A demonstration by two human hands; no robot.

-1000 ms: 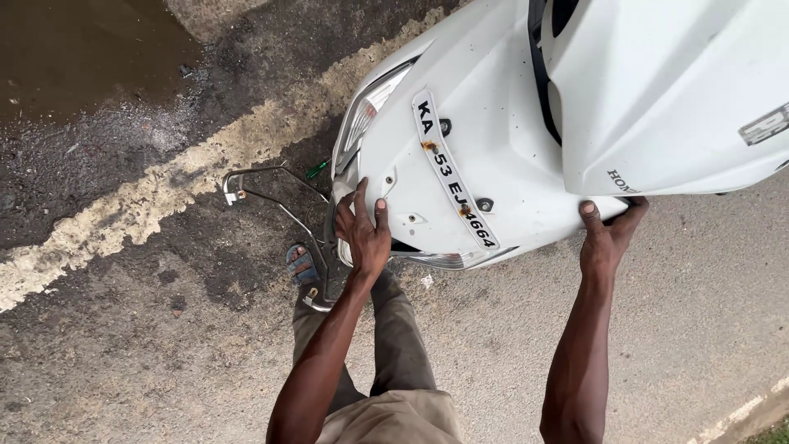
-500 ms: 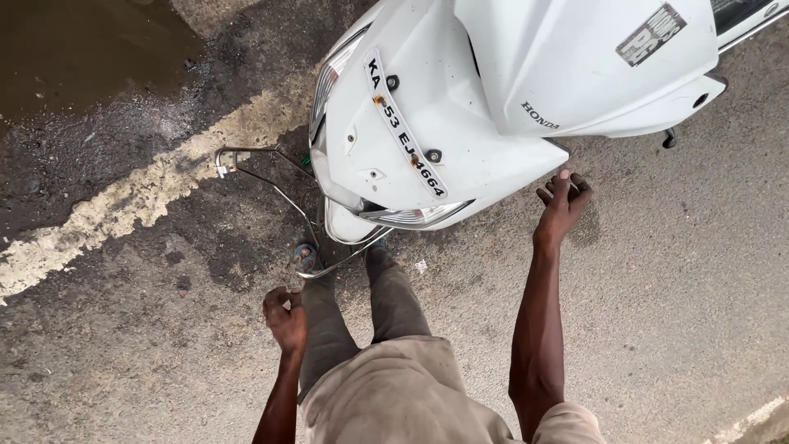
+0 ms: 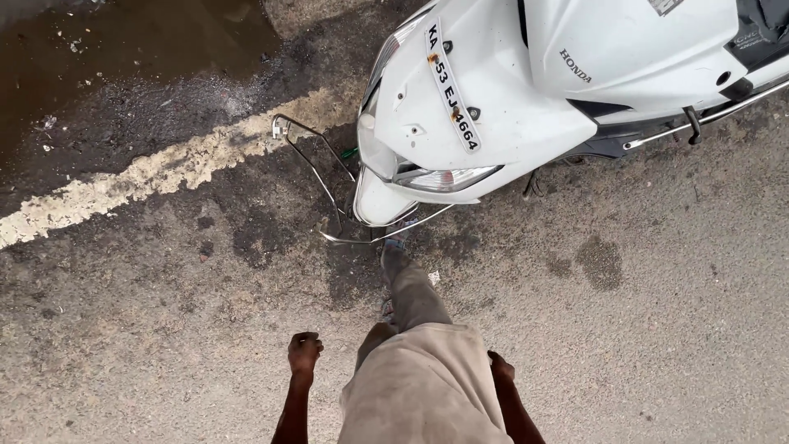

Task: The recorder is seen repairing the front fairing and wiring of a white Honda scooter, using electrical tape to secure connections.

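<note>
Both hands hang empty at the person's sides, near of a white scooter.

The left hand is curled into a loose fist, gripping nothing — it hangs above bare asphalt. The right hand is half hidden behind the thigh, so I cannot tell whether it is open or closed. Far of the hands, one foot rests at a bent metal guard that touches the scooter — its rear end points near-left. A worn painted line crosses far left, a puddle beyond it.
</note>
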